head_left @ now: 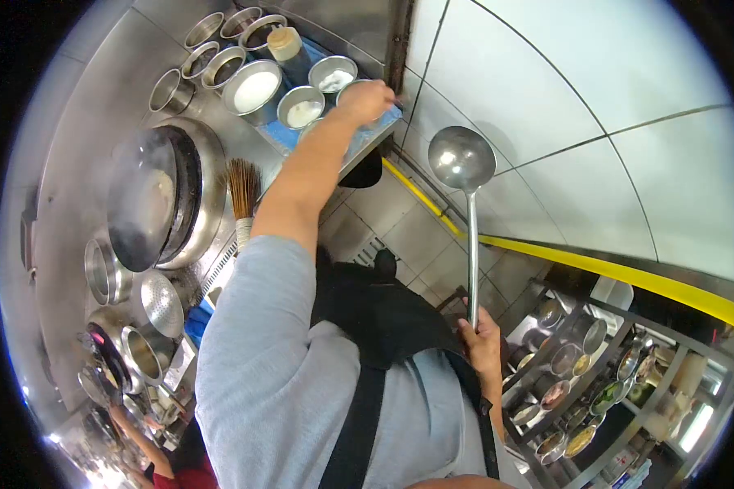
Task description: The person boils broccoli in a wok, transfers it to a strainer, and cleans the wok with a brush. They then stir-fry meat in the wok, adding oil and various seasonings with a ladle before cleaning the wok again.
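Observation:
My left hand [367,102] reaches out over metal seasoning pots on a blue-covered shelf. Its fingers are closed above a pot near the shelf's corner; what they hold, if anything, is blurred and hidden. Close to this hand are a pot with white contents [333,80] and another with pale powder [305,112]. My right hand [483,338] grips the long handle of a steel ladle [462,157] low down, near my apron. The ladle's bowl points up, in front of the white tiled wall.
A steaming wok [143,200] sits on the stove at left, with a bamboo brush [242,191] beside it. A perforated strainer [161,303] lies nearer. A yellow pipe [620,273] runs along the wall. Ingredient racks [538,297] stand at right. Another person's arm [143,440] shows at lower left.

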The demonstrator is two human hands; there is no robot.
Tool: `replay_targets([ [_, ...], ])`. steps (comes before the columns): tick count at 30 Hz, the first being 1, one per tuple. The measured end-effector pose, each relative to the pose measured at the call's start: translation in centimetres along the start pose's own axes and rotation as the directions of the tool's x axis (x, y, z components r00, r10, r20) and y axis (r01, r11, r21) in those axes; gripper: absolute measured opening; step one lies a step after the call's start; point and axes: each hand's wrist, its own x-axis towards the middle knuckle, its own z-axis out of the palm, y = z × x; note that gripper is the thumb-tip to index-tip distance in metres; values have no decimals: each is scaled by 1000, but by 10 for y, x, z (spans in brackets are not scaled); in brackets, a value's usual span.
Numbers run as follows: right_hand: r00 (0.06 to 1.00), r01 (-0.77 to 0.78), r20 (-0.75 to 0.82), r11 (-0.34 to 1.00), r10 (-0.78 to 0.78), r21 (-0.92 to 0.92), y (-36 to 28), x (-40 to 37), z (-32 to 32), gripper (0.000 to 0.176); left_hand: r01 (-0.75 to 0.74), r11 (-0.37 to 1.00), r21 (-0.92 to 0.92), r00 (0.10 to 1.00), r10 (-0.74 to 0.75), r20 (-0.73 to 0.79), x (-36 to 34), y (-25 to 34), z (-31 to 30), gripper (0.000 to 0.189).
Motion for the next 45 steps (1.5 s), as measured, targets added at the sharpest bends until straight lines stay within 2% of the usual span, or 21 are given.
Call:
replay_targets([
  [2, 999, 27, 27, 997, -29, 75, 5, 3, -1, 48, 68, 996, -64, 960, -83, -267, -19, -10, -27, 25],
  [3, 999, 23, 24, 996, -25, 82, 3, 5, -1, 48, 62, 996, -61, 962, -76, -261, -28, -19, -28, 25],
  [5, 1000, -15, 24, 996, 12, 93, -7, 11, 4, 49, 302, 876, -376, 804, -446, -394, -49, -36, -23, 26],
  [8, 1000, -12, 26, 987, 8, 162, -29, 21, 20, 49, 288, 861, -419, 714, -484, -505, -77, -44, 2, 30],
  [14, 998, 31, 42, 984, -38, 174, -60, 34, 41, 47, 234, 681, -694, 662, -634, -400, -85, -28, 40, 35],
  [15, 996, 60, 59, 979, -73, 193, -66, 36, 45, 48, 366, 733, -574, 709, -619, -338, -89, -29, 33, 26],
  [16, 996, 58, 62, 981, -71, 185, -68, 37, 47, 48, 369, 727, -579, 705, -625, -336, -89, -37, 41, 26],
  [18, 992, 86, 73, 979, -100, 183, -73, 42, 51, 47, 178, 592, -786, 656, -667, -353, -77, -54, 62, 22],
  [19, 992, 90, 70, 979, -104, 182, -76, 43, 54, 47, 173, 592, -787, 656, -665, -356, -78, -56, 61, 22],
  [21, 988, 121, 73, 979, -134, 164, -84, 44, 58, 45, 94, 285, -954, 637, -753, -162, -78, -59, 58, 19],
  [22, 988, 126, 70, 978, -139, 168, -85, 46, 58, 45, 90, 290, -953, 640, -750, -168, -79, -59, 54, 19],
  [24, 984, 147, 86, 980, -159, 134, -85, 48, 57, 45, -50, 97, -994, 599, -794, -108, -82, -56, 51, 24],
  [28, 984, 134, 102, 986, -144, 104, -95, 52, 54, 46, -29, 142, -989, 581, -803, -133, -88, -47, 44, 23],
  [30, 983, 141, 104, 985, -151, 99, -97, 53, 52, 43, 44, 384, -922, 640, -720, -269, -87, -39, 52, 19],
  [33, 979, 115, 158, 990, -127, 86, -80, 62, 40, 51, 158, 508, -847, 638, -707, -305, -73, -41, 66, 18],
  [34, 979, 111, 161, 990, -124, 86, -77, 60, 37, 51, 161, 506, -847, 637, -709, -303, -73, -41, 66, 18],
  [36, 978, 135, 148, 986, -149, 98, -75, 60, 34, 45, -9, 319, -948, 607, -751, -259, -72, -46, 63, 18],
  [37, 977, 137, 149, 986, -151, 100, -77, 60, 33, 45, -9, 322, -947, 607, -750, -261, -75, -42, 54, 18],
  [39, 978, 142, 144, 989, -148, 51, -81, 59, 29, 41, -66, 197, -978, 521, -830, -202, -86, -28, 35, 17],
  [43, 981, 131, 141, 991, -131, 10, -85, 68, 24, 40, -87, 182, -979, 506, -839, -201, -95, -21, 19, 18],
  [45, 978, 163, 129, 986, -166, 32, -89, 77, 28, 38, -196, 185, -963, 534, -803, -263, -107, 8, -12, 17],
])
